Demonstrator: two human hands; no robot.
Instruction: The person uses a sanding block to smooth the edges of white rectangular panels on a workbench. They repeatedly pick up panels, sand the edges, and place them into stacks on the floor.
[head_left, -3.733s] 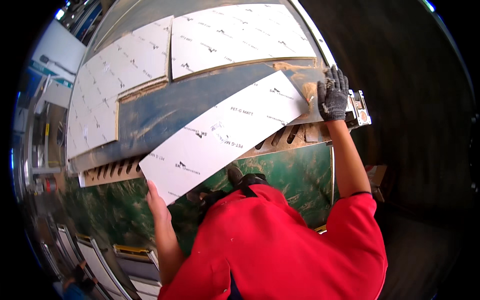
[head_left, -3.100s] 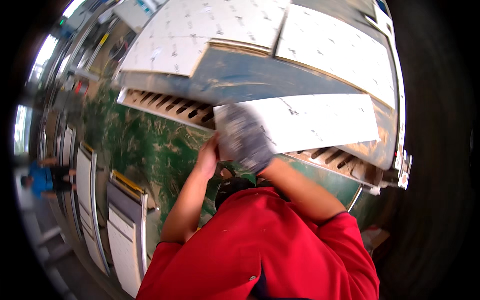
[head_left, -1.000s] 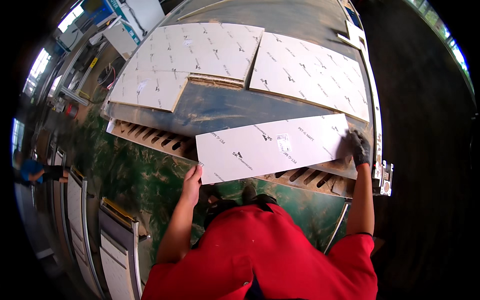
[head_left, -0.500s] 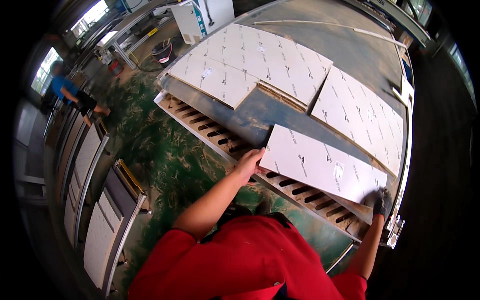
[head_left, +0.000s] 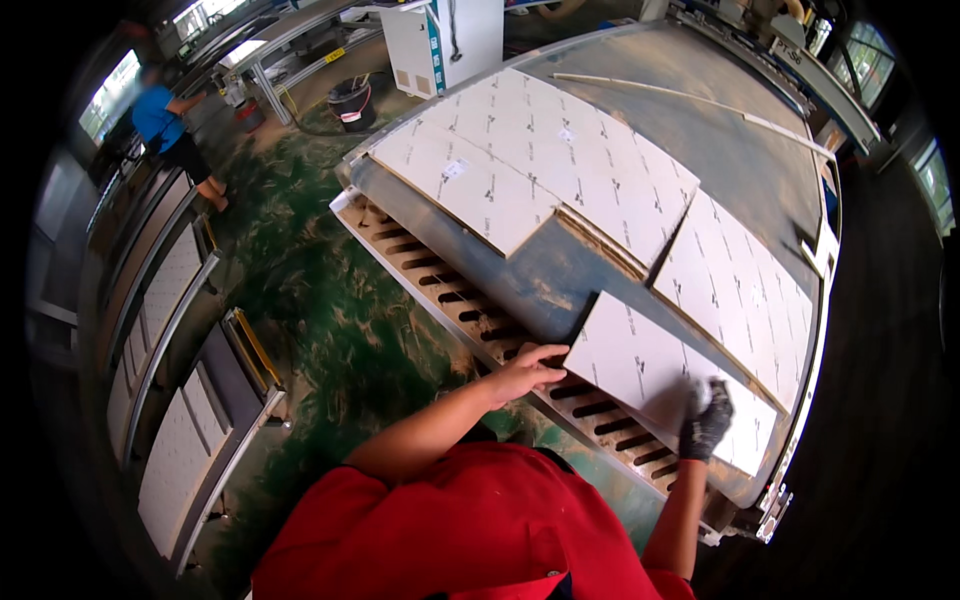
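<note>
A narrow white panel (head_left: 628, 352) with small printed marks lies slanted at the near edge of the machine table, partly over its slotted strip. My bare left hand (head_left: 528, 376) is at the panel's left end, fingers apart and fingertips against its edge and near corner. My right hand (head_left: 707, 425), in a dark glove, is over the right half of the panel, where a label was visible before. A blurred whitish patch shows at its fingertips; motion smears the fingers, so I cannot make out whether they hold anything.
Larger white panels (head_left: 590, 150) lie farther back on the dusty table (head_left: 560, 265). A slotted strip (head_left: 430, 270) runs along its front. Carts with stacked boards (head_left: 185, 450) stand at left on the green floor. A black bucket (head_left: 351, 103) and a person in blue (head_left: 165, 130) are beyond.
My right hand has left the panel's right end and come inward over its face, covering the label. My left fingers have loosened at the left end. The person in blue has raised an arm.
</note>
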